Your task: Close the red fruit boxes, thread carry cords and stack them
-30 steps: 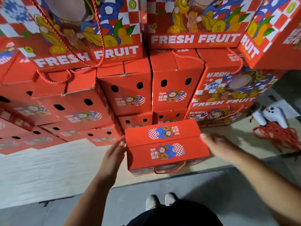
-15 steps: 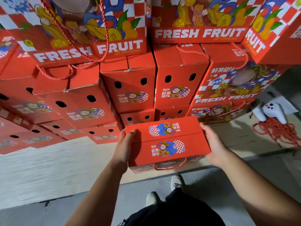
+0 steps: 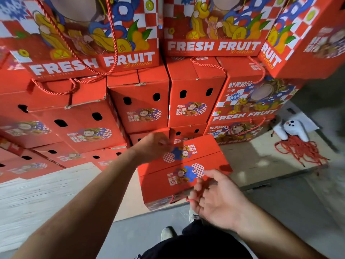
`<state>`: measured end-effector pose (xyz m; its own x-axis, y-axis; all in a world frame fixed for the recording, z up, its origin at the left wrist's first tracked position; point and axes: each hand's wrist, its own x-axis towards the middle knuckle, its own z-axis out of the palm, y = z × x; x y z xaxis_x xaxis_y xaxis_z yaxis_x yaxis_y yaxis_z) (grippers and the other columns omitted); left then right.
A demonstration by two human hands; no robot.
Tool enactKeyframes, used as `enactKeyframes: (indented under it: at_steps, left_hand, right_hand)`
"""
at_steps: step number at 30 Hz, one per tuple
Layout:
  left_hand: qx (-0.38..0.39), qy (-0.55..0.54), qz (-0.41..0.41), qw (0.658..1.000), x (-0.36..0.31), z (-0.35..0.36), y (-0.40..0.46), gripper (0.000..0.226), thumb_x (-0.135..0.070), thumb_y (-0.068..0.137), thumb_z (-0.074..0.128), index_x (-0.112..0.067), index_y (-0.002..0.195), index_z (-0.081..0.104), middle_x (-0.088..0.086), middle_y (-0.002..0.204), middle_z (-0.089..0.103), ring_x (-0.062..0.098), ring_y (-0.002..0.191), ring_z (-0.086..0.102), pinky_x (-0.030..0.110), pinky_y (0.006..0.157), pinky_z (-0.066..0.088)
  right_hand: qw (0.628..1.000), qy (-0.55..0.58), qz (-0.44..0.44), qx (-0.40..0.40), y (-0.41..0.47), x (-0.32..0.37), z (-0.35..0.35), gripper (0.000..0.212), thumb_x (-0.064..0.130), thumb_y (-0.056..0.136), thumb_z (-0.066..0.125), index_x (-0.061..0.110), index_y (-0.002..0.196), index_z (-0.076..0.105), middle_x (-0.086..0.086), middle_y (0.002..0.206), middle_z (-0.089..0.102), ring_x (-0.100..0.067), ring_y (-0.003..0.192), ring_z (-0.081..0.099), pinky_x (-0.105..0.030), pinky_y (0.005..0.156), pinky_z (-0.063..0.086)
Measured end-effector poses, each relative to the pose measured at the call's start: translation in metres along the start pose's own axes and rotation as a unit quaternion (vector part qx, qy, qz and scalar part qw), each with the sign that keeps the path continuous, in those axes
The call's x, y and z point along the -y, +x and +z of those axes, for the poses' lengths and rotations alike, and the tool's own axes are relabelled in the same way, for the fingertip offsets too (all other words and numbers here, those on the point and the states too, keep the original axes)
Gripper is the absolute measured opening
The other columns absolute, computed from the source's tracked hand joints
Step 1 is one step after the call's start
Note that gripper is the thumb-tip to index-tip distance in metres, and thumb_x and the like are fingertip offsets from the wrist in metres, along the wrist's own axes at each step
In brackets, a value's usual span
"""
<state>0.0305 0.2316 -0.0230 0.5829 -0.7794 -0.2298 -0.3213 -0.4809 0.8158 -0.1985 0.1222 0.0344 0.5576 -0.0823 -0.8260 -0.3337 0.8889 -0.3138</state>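
Hands blurred, left hand [image 3: 155, 146] grip unclear over red box [image 3: 179, 174], right hand [image 3: 214, 199] fingers hooking cord [image 3: 179, 199], cord partly hidden

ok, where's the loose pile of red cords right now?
The pile of red cords lies on the floor at the right of the head view, just below the white controller and right of the stacked boxes.

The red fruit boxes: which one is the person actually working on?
The lone box standing in front of the stack. Its top faces the camera, the left hand is over it, and the right hand fingers its red cord.
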Motion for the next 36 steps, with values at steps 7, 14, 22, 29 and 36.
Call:
enactKeyframes:
  at_steps: [7, 14, 22, 29, 36]
  left_hand:
    - [-0.061, -0.147, 0.127, 0.979, -0.121, -0.014, -0.042, 0.05, -0.059, 0.102, 0.049, -0.016, 0.082, 0.064, -0.01, 0.066, 0.058, 0.008, 0.063, 0.054, 0.022, 0.065, 0.047]
    - [-0.185, 0.309, 0.256, 0.897, -0.165, -0.032, -0.093, 0.052, -0.069, 0.102, 0.04, -0.033, 0.132, 0.063, -0.007, 0.124, 0.06, 0.02, 0.11, 0.059, 0.039, 0.097, 0.042]
    - [-0.326, -0.06, 0.136, 0.934, -0.062, -0.004, -0.09, 0.027, -0.036, 0.099, 0.06, -0.023, 0.123, 0.063, -0.006, 0.123, 0.059, 0.016, 0.123, 0.057, 0.043, 0.109, 0.045]
    - [-0.26, -0.064, 0.025, 0.963, -0.024, 0.029, -0.091, 0.03, -0.022, 0.099, 0.069, -0.017, 0.128, 0.069, -0.002, 0.132, 0.061, 0.022, 0.131, 0.053, 0.046, 0.113, 0.041]
    - [-0.318, 0.035, 0.171, 0.932, -0.024, 0.017, -0.096, 0.029, -0.04, 0.103, 0.057, -0.042, 0.131, 0.063, -0.01, 0.154, 0.048, 0.018, 0.147, 0.039, 0.028, 0.118, 0.026]
  right_hand:
    - [0.979, 0.046, -0.154, 0.128, -0.023, 0.023, 0.046, 0.053, 0.049, 0.083, 0.065, 0.008, 0.115, 0.074, -0.009, 0.12, 0.069, -0.024, 0.114, 0.064, -0.036, 0.109, 0.039]
    - [0.95, 0.075, -0.236, 0.191, -0.054, 0.059, 0.078, 0.041, 0.053, 0.092, 0.061, 0.016, 0.102, 0.076, -0.006, 0.133, 0.067, -0.019, 0.136, 0.053, -0.029, 0.113, 0.033]
    - [0.919, 0.077, -0.265, 0.282, -0.075, 0.092, 0.102, 0.034, 0.042, 0.094, 0.055, 0.016, 0.091, 0.076, -0.007, 0.129, 0.071, -0.026, 0.129, 0.062, -0.046, 0.12, 0.025]
    - [0.959, 0.015, -0.226, 0.169, -0.061, 0.079, 0.108, 0.022, 0.037, 0.096, 0.051, 0.021, 0.082, 0.057, -0.006, 0.116, 0.075, -0.021, 0.127, 0.06, -0.041, 0.124, 0.022]
    - [0.896, 0.036, -0.258, 0.359, -0.076, 0.099, 0.081, 0.034, 0.042, 0.1, 0.044, 0.016, 0.115, 0.058, -0.011, 0.144, 0.061, -0.029, 0.139, 0.053, -0.046, 0.122, 0.023]
